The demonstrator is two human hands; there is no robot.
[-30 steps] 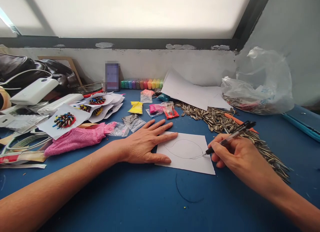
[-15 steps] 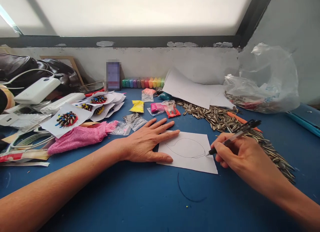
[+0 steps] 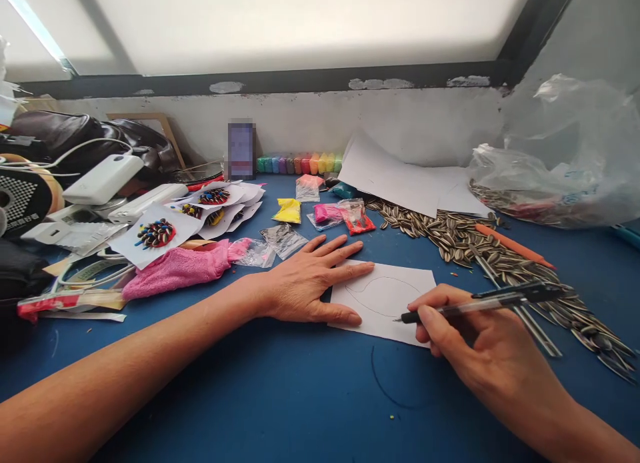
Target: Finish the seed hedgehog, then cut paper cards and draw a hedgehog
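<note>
A small white sheet of paper lies on the blue table, bearing a thin, rounded pen outline. My left hand rests flat with fingers spread, its thumb and fingertips over the sheet's left edge. Held at a low slant in my right hand is a black pen with a clear barrel. Its tip is at the lower edge of the outline; whether it touches the paper I cannot tell. My right hand covers the sheet's right side and part of the drawing.
Striped sunflower seeds spread along the right, with an orange stick among them. Behind are larger white sheets and a plastic bag. Clay packets stand mid-table. Seed-decorated papers and a pink cloth lie left.
My right hand has brought the pen tip left along the outline's lower edge, laying the pen flatter. My left hand stays on the sheet. The whole view has shifted slightly.
</note>
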